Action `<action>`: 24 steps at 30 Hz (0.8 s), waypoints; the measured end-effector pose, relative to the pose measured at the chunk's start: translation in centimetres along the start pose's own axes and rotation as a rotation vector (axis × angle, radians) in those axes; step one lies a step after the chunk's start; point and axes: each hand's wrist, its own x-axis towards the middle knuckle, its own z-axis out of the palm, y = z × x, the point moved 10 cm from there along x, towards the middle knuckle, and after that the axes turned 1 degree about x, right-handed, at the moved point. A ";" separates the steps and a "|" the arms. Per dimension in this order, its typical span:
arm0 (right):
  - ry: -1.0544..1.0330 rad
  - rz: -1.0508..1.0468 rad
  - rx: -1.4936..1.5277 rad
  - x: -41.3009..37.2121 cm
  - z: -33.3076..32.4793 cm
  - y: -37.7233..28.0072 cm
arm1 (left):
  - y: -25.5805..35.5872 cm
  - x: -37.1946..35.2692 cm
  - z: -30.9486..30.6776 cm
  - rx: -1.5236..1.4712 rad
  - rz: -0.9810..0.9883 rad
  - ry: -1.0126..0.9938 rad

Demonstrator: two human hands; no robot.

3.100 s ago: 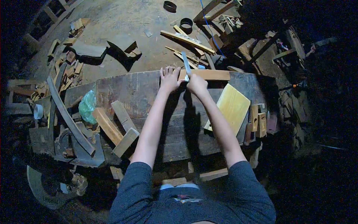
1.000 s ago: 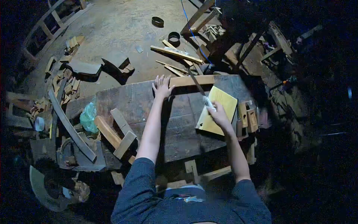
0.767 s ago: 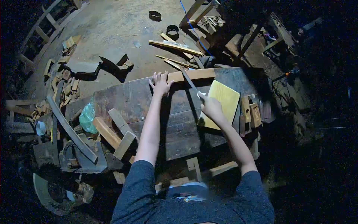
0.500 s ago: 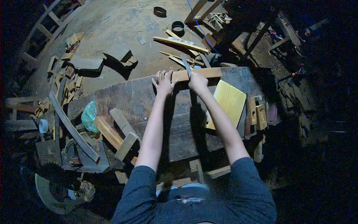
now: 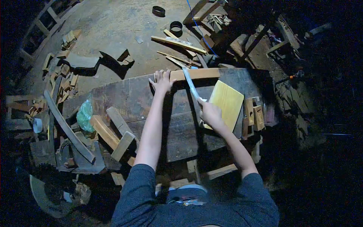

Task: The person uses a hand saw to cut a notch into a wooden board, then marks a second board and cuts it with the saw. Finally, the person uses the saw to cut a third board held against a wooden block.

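Note:
My left hand [image 5: 162, 82] lies spread on the left end of a long wooden strip [image 5: 207, 73] at the far edge of the workbench [image 5: 177, 123]. Its fingers reach over the strip toward the far edge. My right hand [image 5: 210, 114] is closed around the near end of a handsaw [image 5: 192, 86]. The saw's narrow metal blade crosses the strip, its tip just past the far side. I cannot make out its teeth or most of its handle. Beside my right hand rests a yellowish board [image 5: 228, 102], partly under my wrist.
Wooden hand planes [image 5: 258, 117] stand at the bench's right end. On the left are wood blocks [image 5: 106, 132], a green plastic bag [image 5: 85, 116] and a curved wooden piece [image 5: 69, 128]. Beyond the bench, sticks [image 5: 177, 44] and black rings [image 5: 176, 28] lie on the floor.
My right hand has drawn back toward my body with the saw, so more blade shows on the near side of the strip. My left hand stays on the strip.

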 end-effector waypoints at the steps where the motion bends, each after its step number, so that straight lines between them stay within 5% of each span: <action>1: -0.006 -0.012 0.009 -0.9 -0.2 0.3 | -0.1 0.1 0.2 0.001 -0.011 -0.026; 6: 0.031 -0.037 0.056 2.8 0.6 -0.2 | -0.1 0.3 0.6 -0.005 -0.029 -0.142; 17: 0.201 -0.115 0.069 16.8 -0.1 -4.6 | -0.2 0.1 0.2 0.035 0.014 0.006; 20: 0.425 -0.148 0.026 14.1 -1.2 -5.0 | 0.2 -0.4 -0.2 0.043 0.014 -0.008; 24: 0.138 -0.002 0.117 8.9 0.1 -2.4 | -0.2 0.1 0.2 0.065 0.017 -0.009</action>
